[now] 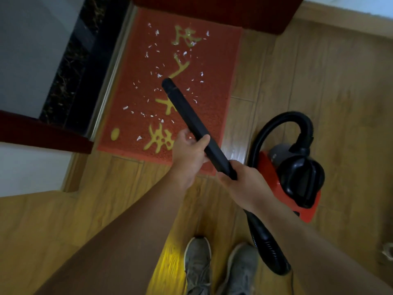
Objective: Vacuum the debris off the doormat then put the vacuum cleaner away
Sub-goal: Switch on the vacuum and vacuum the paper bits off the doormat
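Note:
A red doormat (208, 116) with yellow characters lies on the wooden floor by the door sill. Several white scraps of debris (158, 75) are scattered over it. Both hands hold a long black vacuum tube (187, 111) whose open end hangs over the middle of the mat. My left hand (190, 153) grips the tube at its middle, thumb over the top. My right hand (240, 184) grips its lower end, where the black hose (268, 252) begins. The hose loops back to the red and black vacuum cleaner (295, 179) standing on the floor right of the mat.
A dark sill and metal threshold strip (108, 77) border the mat's left edge. Dark red door frames (42, 133) stand at the left and at the top. My two grey shoes (221, 267) are on the wooden floor (329, 81) below the hands.

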Demonstrator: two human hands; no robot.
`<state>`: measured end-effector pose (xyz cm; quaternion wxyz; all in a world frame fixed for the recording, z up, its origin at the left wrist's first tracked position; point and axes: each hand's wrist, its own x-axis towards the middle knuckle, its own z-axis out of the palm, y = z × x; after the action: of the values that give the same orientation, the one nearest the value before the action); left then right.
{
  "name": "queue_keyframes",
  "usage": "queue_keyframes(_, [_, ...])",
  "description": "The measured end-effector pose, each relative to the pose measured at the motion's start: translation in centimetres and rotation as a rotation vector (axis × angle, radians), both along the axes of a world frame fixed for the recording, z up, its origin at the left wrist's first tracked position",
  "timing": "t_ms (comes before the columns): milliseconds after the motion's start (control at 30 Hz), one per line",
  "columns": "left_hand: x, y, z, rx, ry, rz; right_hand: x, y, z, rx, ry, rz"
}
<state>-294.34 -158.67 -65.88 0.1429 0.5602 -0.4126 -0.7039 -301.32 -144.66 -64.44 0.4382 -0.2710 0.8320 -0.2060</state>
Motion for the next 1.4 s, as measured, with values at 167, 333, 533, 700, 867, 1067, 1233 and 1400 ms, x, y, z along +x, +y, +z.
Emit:
queue_keyframes(167, [-0.1,-1.9,-0.6,0.027,-0.041,0.038,-1.1,-2.0,-0.6,-0.011,-0.018,0.059])
queue_keyframes(333, [-0.5,-2.9,-2.0,0.073,-0.092,0.096,-1.9,-3.1,-1.8,-0.034,-0.014,0.127])
queue_keyframes(533, [-0.8,-2.6,-6.6,0.108,-0.173,0.089,-1.8,-3.1,-5.5,0.024,-0.069,0.092])
queue_keyframes(700, [0.2,-2.3,-10.8,0.185,-0.220,0.004,-0.4,-2.6,-8.7,0.109,-0.104,0.054])
queue_keyframes(867, [1.4,-2.4,-13.1,0.257,-0.211,-0.116,1.4,-2.2,-11.1,0.176,-0.093,0.000])
queue_keyframes(1067, [2.1,-1.5,-14.6,0.256,-0.196,-0.280,3.5,-1.8,-13.2,0.194,-0.064,-0.088])
queue_keyframes(1233, [2.7,-0.1,-16.2,0.257,-0.169,-0.289,4.1,-0.5,-15.0,0.238,-0.058,-0.078])
queue_keyframes(1400, [3.1,2.0,-17.6,0.267,-0.173,-0.325,4.2,0.8,-16.4,0.270,-0.066,-0.072])
